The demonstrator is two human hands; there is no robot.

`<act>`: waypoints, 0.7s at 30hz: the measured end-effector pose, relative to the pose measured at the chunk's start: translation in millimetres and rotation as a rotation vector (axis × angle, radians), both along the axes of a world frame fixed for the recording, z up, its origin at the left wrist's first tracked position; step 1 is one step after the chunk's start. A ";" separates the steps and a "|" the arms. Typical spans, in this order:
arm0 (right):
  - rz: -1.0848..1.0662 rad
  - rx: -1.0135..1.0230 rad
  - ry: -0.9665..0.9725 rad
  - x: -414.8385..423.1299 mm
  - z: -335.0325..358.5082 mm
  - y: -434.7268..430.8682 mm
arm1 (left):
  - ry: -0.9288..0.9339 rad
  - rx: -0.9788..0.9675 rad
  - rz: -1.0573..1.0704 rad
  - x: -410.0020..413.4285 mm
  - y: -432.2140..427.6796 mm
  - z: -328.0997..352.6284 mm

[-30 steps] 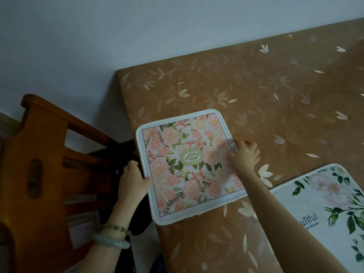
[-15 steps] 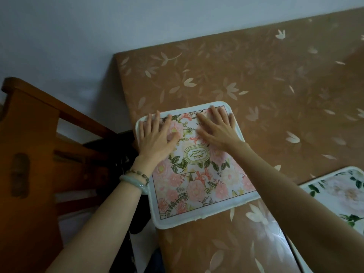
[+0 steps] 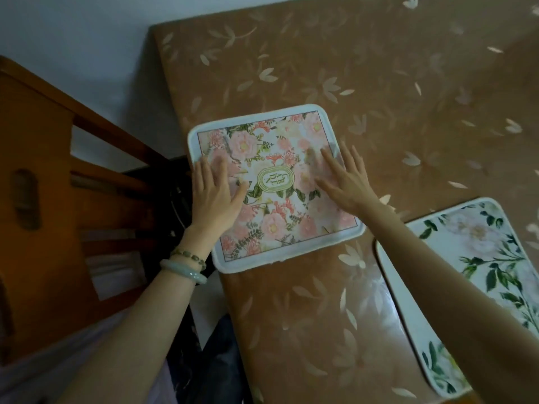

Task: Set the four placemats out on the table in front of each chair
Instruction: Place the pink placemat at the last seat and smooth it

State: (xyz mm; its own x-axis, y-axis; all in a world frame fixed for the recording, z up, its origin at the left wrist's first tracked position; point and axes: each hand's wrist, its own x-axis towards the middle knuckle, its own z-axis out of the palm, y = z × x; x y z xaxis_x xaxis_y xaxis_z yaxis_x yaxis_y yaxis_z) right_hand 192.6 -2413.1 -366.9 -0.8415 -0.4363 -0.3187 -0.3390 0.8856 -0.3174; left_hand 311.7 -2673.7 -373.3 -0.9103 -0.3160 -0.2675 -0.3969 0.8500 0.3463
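A square placemat with pink flowers and a white border (image 3: 277,158) lies flat on the brown leaf-patterned table (image 3: 379,83), near its left edge, facing a wooden chair (image 3: 43,199). My left hand (image 3: 214,193) rests palm down on the mat's left side, fingers spread. My right hand (image 3: 347,182) lies flat on the mat's right side, fingers apart and reaching over its right border. A second placemat, white with green leaves (image 3: 493,258), lies at the lower right; my right forearm crosses over part of it.
A pale wall runs behind the table's far left corner. The chair's back and slats stand close against the table's left edge, with a dark seat area under it. A bracelet and a bangle sit on my left wrist.
Both hands slid down and outward from the mat's top part to its left and right sides. The pink mat stays where it lay on the table.
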 end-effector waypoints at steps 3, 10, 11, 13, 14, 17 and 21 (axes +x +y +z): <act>0.032 0.060 0.001 34.5 -12.8 9.7 | -0.012 -0.072 -0.021 26.5 15.9 -8.0; 0.019 0.168 0.059 47.4 -15.2 0.5 | -0.042 -0.087 0.021 31.7 35.0 -6.4; 0.013 0.156 0.073 54.5 -14.5 -2.7 | -0.036 -0.060 -0.002 37.7 41.6 -5.9; -0.010 0.096 0.078 74.9 -12.6 -9.3 | -0.051 -0.024 -0.059 54.9 56.8 -3.0; -0.034 0.062 0.053 84.8 -11.5 -11.2 | -0.067 -0.026 -0.081 63.7 62.4 -2.2; -0.051 0.020 -0.011 104.2 -9.5 -7.9 | -0.092 -0.043 -0.097 81.7 70.3 -2.2; 0.013 0.069 -0.002 112.2 -10.6 4.0 | -0.054 -0.071 -0.099 84.8 70.3 -3.9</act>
